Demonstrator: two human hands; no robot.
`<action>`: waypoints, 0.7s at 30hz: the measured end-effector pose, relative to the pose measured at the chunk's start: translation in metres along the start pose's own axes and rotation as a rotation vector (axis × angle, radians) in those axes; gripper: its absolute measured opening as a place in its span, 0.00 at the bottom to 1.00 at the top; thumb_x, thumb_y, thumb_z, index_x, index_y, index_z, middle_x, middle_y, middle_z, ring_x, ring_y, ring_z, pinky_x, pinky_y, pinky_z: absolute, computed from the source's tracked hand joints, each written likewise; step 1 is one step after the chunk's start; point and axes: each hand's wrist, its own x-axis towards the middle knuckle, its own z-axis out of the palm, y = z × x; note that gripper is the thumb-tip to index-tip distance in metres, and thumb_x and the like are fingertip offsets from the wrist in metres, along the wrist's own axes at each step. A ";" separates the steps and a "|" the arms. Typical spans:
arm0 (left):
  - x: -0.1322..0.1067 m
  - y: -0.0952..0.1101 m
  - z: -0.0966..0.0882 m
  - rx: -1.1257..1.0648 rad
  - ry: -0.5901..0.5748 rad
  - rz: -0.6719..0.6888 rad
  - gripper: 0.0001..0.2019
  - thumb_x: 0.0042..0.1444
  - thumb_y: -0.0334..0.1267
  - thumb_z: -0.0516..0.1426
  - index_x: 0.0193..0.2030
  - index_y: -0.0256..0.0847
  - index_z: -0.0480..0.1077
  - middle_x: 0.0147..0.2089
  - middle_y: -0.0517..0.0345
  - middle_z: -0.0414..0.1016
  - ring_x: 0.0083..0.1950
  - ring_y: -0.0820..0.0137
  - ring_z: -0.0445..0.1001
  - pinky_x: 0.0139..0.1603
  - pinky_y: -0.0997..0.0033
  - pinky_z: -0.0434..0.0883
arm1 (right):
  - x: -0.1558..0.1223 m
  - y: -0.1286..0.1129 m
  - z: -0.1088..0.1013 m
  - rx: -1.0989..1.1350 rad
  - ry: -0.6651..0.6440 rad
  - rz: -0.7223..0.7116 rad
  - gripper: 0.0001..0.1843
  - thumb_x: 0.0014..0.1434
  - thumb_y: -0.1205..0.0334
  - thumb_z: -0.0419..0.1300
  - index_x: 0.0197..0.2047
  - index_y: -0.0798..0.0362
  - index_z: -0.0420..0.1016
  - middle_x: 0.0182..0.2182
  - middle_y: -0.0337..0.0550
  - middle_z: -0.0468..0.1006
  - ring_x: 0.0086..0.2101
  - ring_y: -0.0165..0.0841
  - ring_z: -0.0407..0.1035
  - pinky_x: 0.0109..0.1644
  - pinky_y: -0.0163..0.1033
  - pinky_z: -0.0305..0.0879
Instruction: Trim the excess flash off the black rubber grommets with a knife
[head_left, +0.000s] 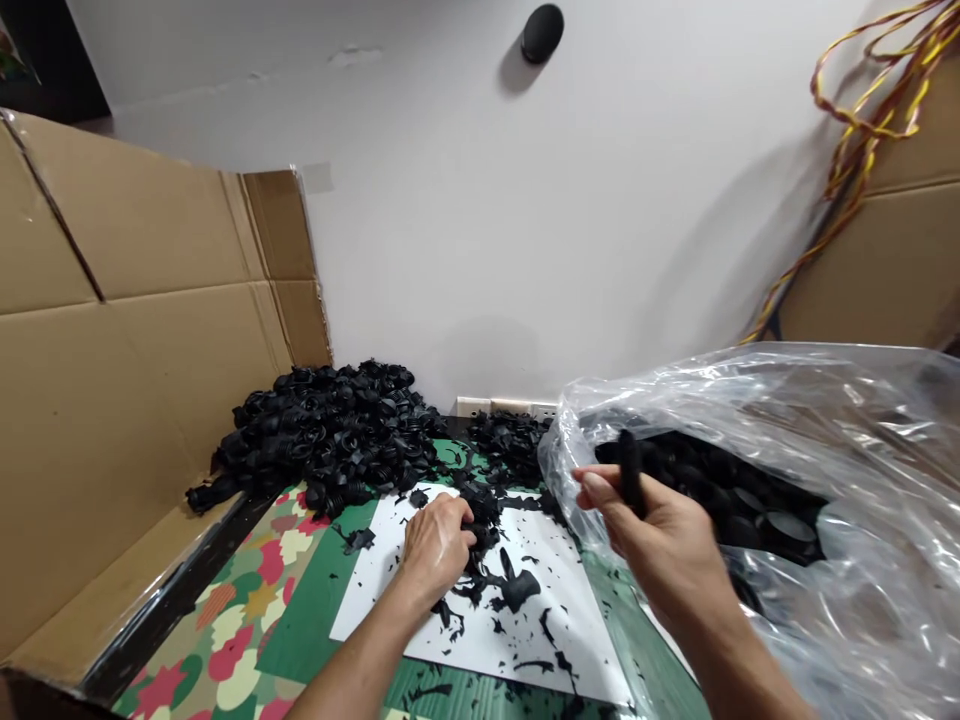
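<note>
My right hand (667, 535) is closed on a black rubber piece (631, 476), a dark flat or rounded part seen edge-on between thumb and fingers. It is at the mouth of a clear plastic bag (795, 400) with many round black rubber parts (784, 530) inside. My left hand (439, 545) lies over a white sheet (585, 620), its fingers curled in against a clump of black rubber scraps (484, 510). What those fingers hold is hidden. Torn black bits and a larger black scrap (520, 590) lie on the sheet.
A large heap of black rubber parts (337, 430) is piled at the back left beside a cardboard panel (165, 240). A smaller black heap (510, 445) sits before a power strip (474, 407) at the wall. Twisted yellow-red wires (855, 190) hang at the right.
</note>
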 end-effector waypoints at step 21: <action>-0.038 -0.012 -0.023 -0.703 0.289 -0.048 0.06 0.36 0.30 0.62 0.25 0.40 0.71 0.30 0.58 0.74 0.32 0.68 0.71 0.31 0.73 0.67 | -0.010 0.011 0.070 0.065 -0.272 0.071 0.14 0.52 0.51 0.58 0.31 0.55 0.73 0.28 0.44 0.76 0.34 0.40 0.69 0.39 0.42 0.62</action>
